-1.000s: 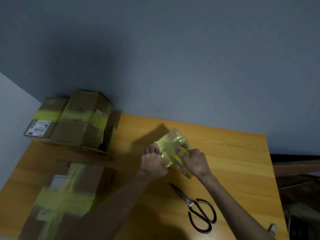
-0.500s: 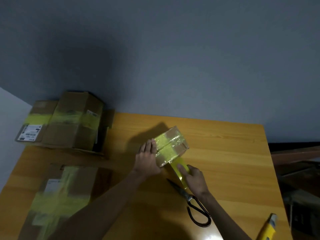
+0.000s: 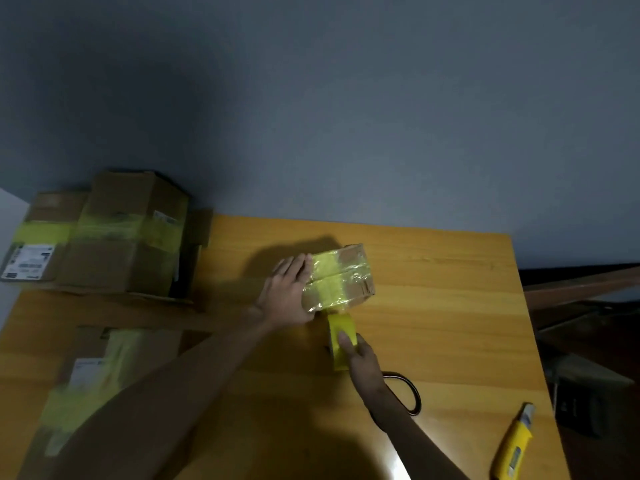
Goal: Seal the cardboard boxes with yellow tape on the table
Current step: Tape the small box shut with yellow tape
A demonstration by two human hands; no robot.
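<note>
The right hand (image 3: 363, 358) has drawn back toward the person since a second ago, when it sat tight against the near side of the small box (image 3: 341, 277) with the tape roll (image 3: 341, 344) in it. The roll is now clear of the box, and a short run of yellow tape appears to stretch from the box's near bottom edge back to it. The left hand (image 3: 289, 292) has also shifted: it lies flat against the box's left side, fingers straight and together, bracing the box on the table (image 3: 433, 306) rather than gripping it. The box sits near the middle of the table and already has a yellow band over its top under a shiny wrap. So the band seems to be laid, and the pulled-out length likely means a cut or tear comes next. The right hand holds the roll with one finger stretched along its top. How the thumb and other fingers wrap it cannot be seen, so the grip is probably a pinch from both sides, no surer than that. The scissors (image 3: 410, 393) lie almost wholly under the right wrist, with only one dark handle loop showing. A yellow knife (image 3: 516, 441) has come into view at the near right. The stacked boxes (image 3: 121, 233) at the far left and the flat box (image 3: 93, 375) at the near left are blurred, and the left forearm covers part of the flat one. Whether the tape has stuck down on the small box's near face is hidden.
</note>
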